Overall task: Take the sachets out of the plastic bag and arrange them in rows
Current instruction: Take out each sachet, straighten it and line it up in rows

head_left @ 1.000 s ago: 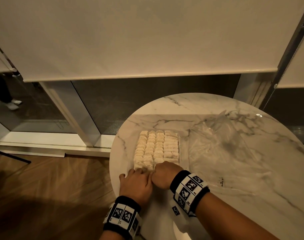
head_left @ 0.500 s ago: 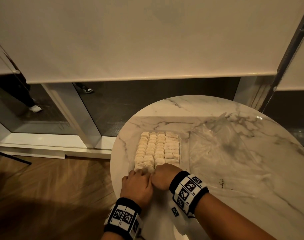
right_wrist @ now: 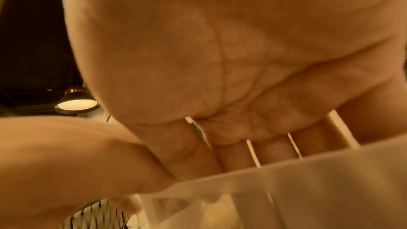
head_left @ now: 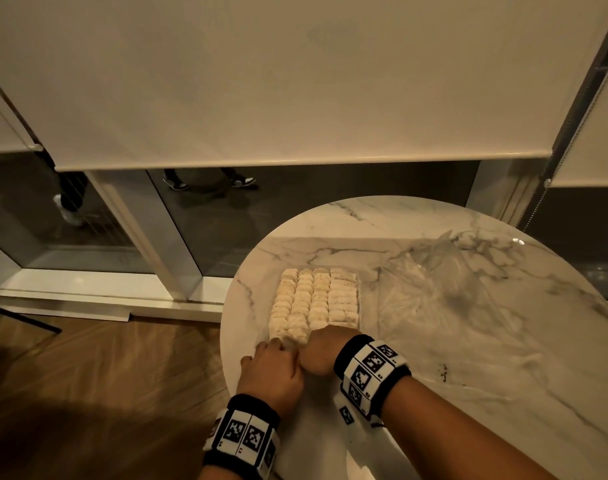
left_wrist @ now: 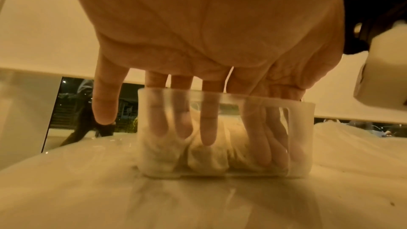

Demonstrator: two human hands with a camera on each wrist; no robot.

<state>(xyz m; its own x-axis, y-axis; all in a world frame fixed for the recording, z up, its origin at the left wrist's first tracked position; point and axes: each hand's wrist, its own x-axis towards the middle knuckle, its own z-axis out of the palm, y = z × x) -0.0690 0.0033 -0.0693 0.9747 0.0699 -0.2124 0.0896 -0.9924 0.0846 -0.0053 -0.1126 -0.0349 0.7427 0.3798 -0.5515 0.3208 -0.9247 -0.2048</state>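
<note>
Cream sachets (head_left: 313, 299) stand in tight rows inside a clear rectangular container (head_left: 359, 299) on the round marble table (head_left: 503, 393). Both hands are side by side at its near end. My left hand (head_left: 273, 362) reaches down into the container (left_wrist: 301, 137) with straight fingers (left_wrist: 208, 128) pressing on the nearest sachets (left_wrist: 207, 159); its little finger hangs outside the wall. My right hand (head_left: 321, 351) also dips straight fingers (right_wrist: 273, 147) behind the container's rim (right_wrist: 308, 168), their tips hidden. The clear plastic bag (head_left: 444, 296) lies flat and crumpled to the right of the container.
The table's left edge (head_left: 226, 341) is just beside my left hand, with wooden floor (head_left: 105, 393) below. Beyond the table are glass panels and a lowered roller blind (head_left: 295, 81). A person's feet (head_left: 209, 181) show behind the glass. A pendant lamp (right_wrist: 76, 104) hangs overhead.
Both hands stay at the near end of the rows, barely moved. The head view has shifted slightly, and feet behind the glass have moved to the right.
</note>
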